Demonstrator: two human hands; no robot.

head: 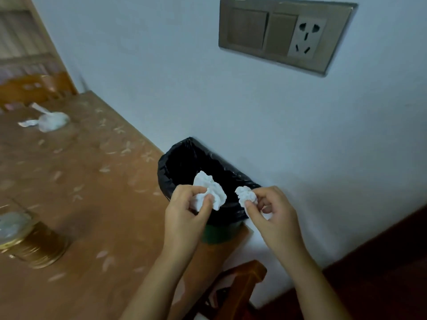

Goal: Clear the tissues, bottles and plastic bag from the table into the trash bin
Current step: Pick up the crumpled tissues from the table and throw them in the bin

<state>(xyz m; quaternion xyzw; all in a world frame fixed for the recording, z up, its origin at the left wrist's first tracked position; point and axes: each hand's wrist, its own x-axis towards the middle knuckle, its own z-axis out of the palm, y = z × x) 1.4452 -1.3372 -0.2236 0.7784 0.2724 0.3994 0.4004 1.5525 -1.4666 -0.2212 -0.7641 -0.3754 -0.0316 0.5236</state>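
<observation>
Tissues: head view shows one crumpled wad (pixel 209 191) pinched in my left hand (pixel 184 213), a smaller wad (pixel 246 195) in my right hand (pixel 275 215), both over the black-lined trash bin (pixel 184 158).
Grip: both clamped on tissue.
Release: I'd open the fingers only while over the opening; the right wad sits near the rim.
Remaining: plastic bag (pixel 49 121) on the worktop (pixel 92 192), well apart.

Above the black-lined trash bin (pixel 184 162), the left hand (pixel 184 215) and right hand (pixel 275 218) each pinch a crumpled tissue; a knotted plastic bag (pixel 52 122) lies on the worktop (pixel 92 192) well left of the bin.
</observation>
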